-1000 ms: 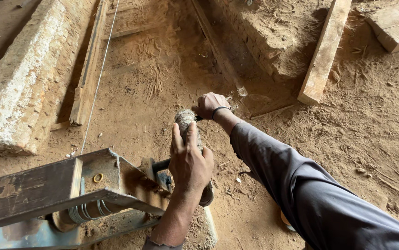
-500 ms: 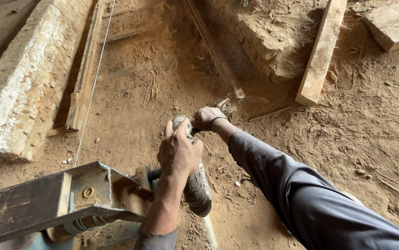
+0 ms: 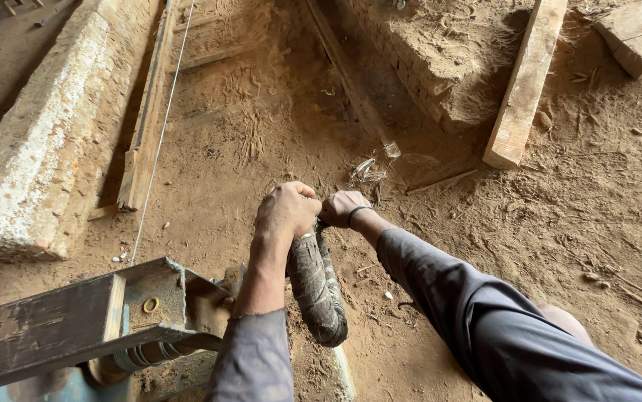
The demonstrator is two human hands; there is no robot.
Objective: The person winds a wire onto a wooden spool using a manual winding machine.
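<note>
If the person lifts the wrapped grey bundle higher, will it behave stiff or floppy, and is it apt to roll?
The wrapped bundle probably stays stiff: it keeps a straight line under the left hand without sagging. Its rounded shape suggests it may roll if laid on the dirt floor. The rough wrapping should give good grip, not slippery.

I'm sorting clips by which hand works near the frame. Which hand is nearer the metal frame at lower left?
Left. The left hand grips the top of the wrapped spool, just right of the metal frame. The right hand sits beyond it, farther from the frame.
</note>
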